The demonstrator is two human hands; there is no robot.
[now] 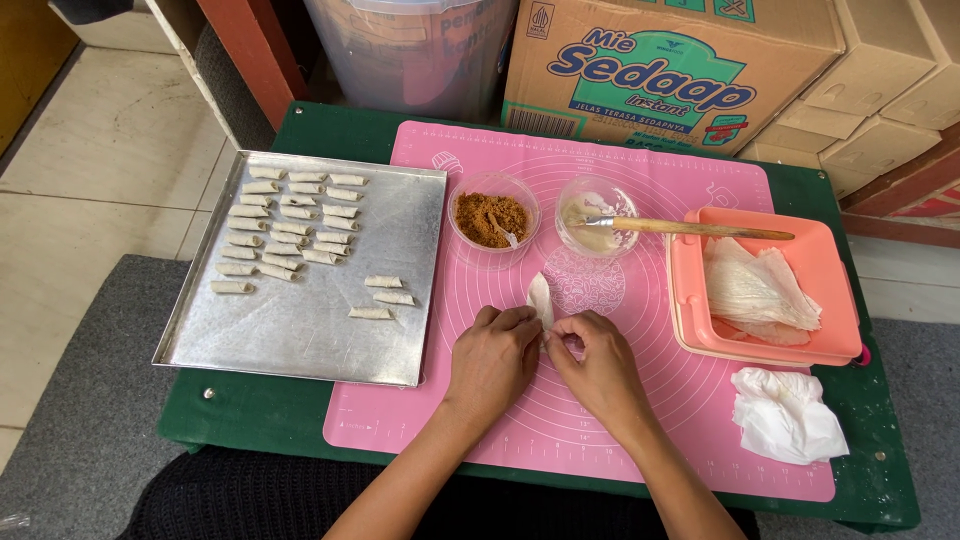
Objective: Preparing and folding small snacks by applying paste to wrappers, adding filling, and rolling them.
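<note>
A thin pale wrapper (540, 298) is lying on the pink mat (640, 400), its near end being pinched between the fingers of the left hand (494, 358) and right hand (598, 365), both grasping it. Just beyond the fingers are sitting a bowl of brown filling (492, 220) and a paste bowl with brush (597, 222). Left of them, a metal tray (300, 330) is holding small rolls (290, 222).

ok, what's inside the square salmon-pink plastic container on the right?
The square salmon-pink plastic container holds a loose stack of thin white pastry sheets. A wooden-handled brush crosses its rim. Whatever lies beneath the sheets is covered.
</note>
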